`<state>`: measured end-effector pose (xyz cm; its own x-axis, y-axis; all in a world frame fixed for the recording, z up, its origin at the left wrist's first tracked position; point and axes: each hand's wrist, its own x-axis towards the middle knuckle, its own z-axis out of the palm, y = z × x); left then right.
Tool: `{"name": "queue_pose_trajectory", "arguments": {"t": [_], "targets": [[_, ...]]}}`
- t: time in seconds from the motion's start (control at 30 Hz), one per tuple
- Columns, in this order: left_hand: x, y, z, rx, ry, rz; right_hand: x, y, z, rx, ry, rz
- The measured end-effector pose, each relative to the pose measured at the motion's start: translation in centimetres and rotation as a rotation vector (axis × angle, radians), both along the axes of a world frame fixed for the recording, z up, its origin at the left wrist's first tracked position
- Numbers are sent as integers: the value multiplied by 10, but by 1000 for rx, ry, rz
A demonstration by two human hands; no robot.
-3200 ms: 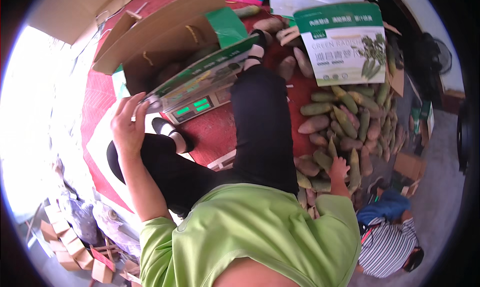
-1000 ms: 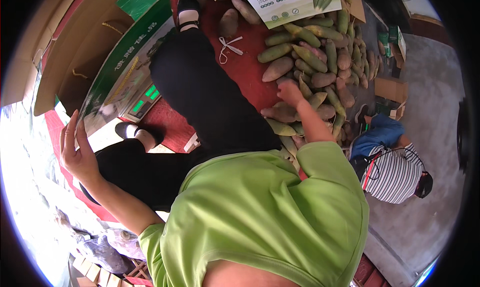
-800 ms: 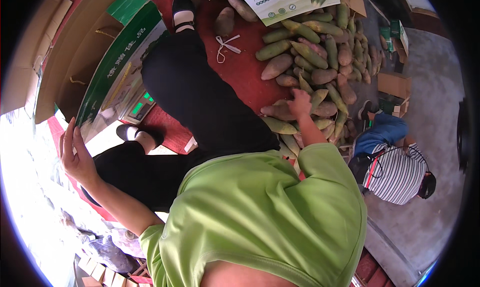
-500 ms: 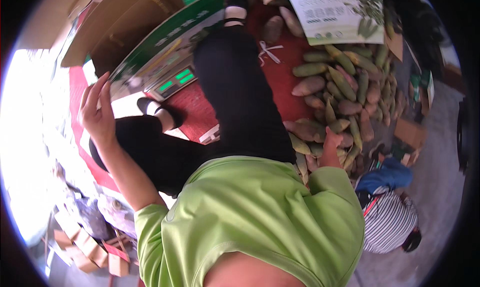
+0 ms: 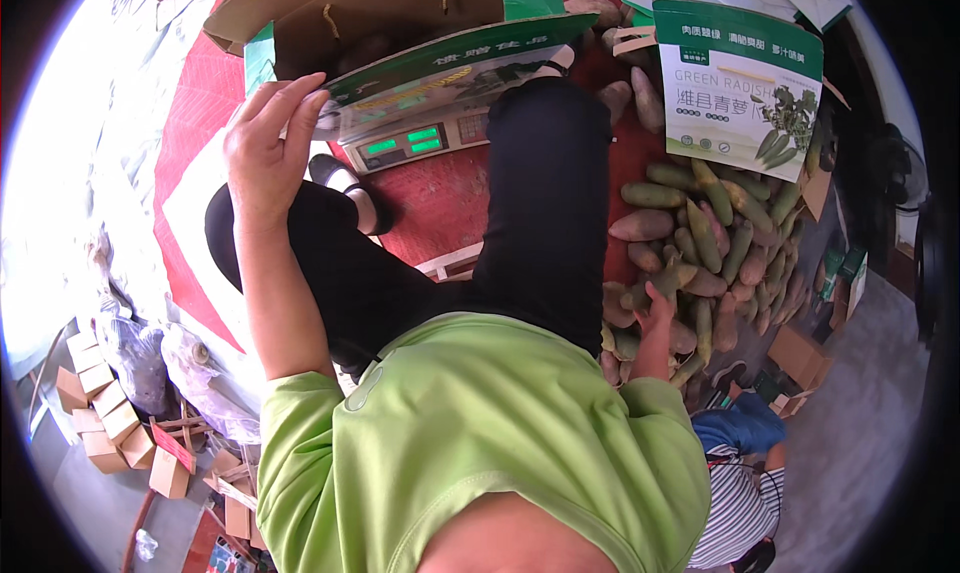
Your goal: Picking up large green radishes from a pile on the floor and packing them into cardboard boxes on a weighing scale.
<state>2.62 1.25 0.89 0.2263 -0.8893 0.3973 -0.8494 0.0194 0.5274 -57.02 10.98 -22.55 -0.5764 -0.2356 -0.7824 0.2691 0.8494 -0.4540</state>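
Note:
My left hand point(image 5: 268, 143) is closed, thumb and fingers pinching the near corner of a carton's side flap point(image 5: 460, 68), which is green and white. Behind that flap lies the open brown inside of the carton point(image 5: 285, 48), with rope handles and something dark in it, hard to make out. Beneath it sits a digital scale point(image 5: 400, 145) with lit green digits. At the pile's near side my right hand point(image 5: 655, 313) has its fingers round a green radish point(image 5: 668, 279). Many green and reddish radishes point(image 5: 706, 235) are heaped beyond it.
A printed green-and-white carton panel point(image 5: 742, 93) stands at the pile's far end. Red cloth point(image 5: 420, 213) covers the surface before my dark-trousered legs. A person in a striped shirt point(image 5: 740, 508) is at the lower right. Small brown boxes point(image 5: 110, 413) and plastic bags point(image 5: 135, 358) lie at the left.
My view has turned, so the scale and carton appear farther right. The left fingers, spread before, have closed on the flap's corner. The right hand now has a radish raised off the pile.

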Motion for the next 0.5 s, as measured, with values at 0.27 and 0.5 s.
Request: {"name": "queue_pose_trajectory", "arguments": {"t": [0.27, 0.5], "targets": [[2, -2, 3, -20, -8, -40, 92, -136, 80, -576, 151, 586], [4, 0, 3, -17, 21, -55, 215, -255, 221, -1145, 51, 1001]]}}
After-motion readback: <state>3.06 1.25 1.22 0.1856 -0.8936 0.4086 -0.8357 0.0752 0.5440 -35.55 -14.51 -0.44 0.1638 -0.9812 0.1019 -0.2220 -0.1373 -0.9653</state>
